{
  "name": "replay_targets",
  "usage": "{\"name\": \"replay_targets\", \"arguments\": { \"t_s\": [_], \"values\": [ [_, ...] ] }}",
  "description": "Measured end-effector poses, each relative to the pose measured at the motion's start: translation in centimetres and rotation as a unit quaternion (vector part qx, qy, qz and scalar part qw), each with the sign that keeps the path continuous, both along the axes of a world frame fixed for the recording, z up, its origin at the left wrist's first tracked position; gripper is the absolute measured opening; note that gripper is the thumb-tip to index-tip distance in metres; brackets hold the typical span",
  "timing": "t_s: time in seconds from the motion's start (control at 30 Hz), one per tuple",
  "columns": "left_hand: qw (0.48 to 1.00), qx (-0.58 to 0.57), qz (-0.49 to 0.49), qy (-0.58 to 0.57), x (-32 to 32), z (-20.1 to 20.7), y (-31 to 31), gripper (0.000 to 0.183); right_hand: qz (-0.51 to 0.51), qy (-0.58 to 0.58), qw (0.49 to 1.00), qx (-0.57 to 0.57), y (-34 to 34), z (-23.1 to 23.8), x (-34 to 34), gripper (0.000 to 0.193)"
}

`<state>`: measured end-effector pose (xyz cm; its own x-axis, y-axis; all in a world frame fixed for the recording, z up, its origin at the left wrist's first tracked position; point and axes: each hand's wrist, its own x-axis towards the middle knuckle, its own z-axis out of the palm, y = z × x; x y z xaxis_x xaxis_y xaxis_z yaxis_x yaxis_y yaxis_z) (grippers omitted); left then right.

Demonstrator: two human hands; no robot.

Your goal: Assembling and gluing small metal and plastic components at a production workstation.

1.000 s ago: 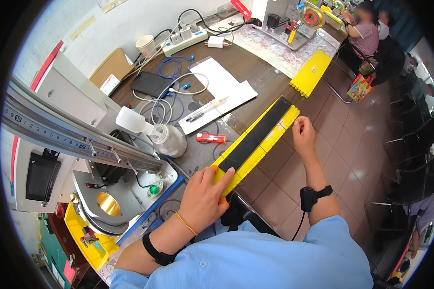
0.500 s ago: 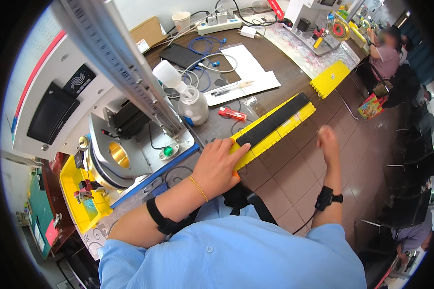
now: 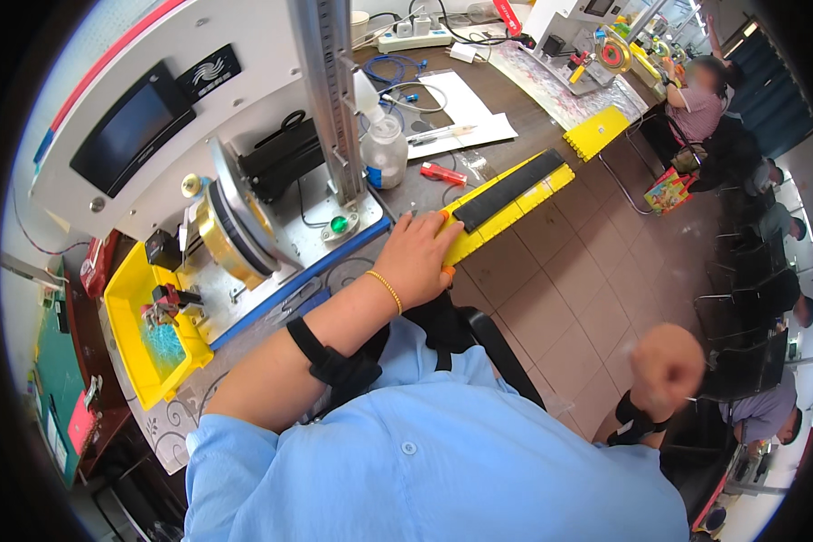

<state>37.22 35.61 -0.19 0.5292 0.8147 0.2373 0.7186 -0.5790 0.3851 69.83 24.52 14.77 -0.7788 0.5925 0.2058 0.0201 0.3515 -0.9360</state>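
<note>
My left hand (image 3: 419, 259) grips the near end of a long yellow board (image 3: 531, 200) with a notched edge, fingers over its top and thumb along the lower side. A bit of orange shows by the thumb. On top of the board lies a long black strip (image 3: 509, 190). The board runs along the table's edge toward the far right. My right hand (image 3: 667, 363) is raised at the lower right, away from the table, curled into a rounded fist and blurred. Whether it holds anything is hidden.
Left stands a white machine (image 3: 199, 135) with a round brass wheel (image 3: 226, 237) and an upright metal rail (image 3: 325, 81). A yellow bin (image 3: 131, 361) sits beneath. Behind the board are a glass jar (image 3: 386, 154), a red lighter-like item (image 3: 443, 173) and white paper (image 3: 474, 131). A person (image 3: 698, 108) sits far right.
The view has turned, so the machine appears farther right. My right hand has moved down and to the right, closer to my body. My left hand stays on the board's end.
</note>
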Motion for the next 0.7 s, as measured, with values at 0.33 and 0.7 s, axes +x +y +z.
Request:
{"name": "replay_targets", "arguments": {
  "t_s": [0.33, 0.7],
  "values": [
    [0.667, -0.367, -0.169, -0.625, -1.6, 8.1, -3.0, 0.052, -0.27, -0.002, 0.955, 0.124, 5.2, 3.1, -14.9, 0.008],
    [0.72, -0.3, 0.046, -0.624, -6.4, 12.6, 0.6, 0.029, -0.208, 0.051, 0.975, 0.051, 21.2, 2.3, -23.8, 0.014]
  ]
}}
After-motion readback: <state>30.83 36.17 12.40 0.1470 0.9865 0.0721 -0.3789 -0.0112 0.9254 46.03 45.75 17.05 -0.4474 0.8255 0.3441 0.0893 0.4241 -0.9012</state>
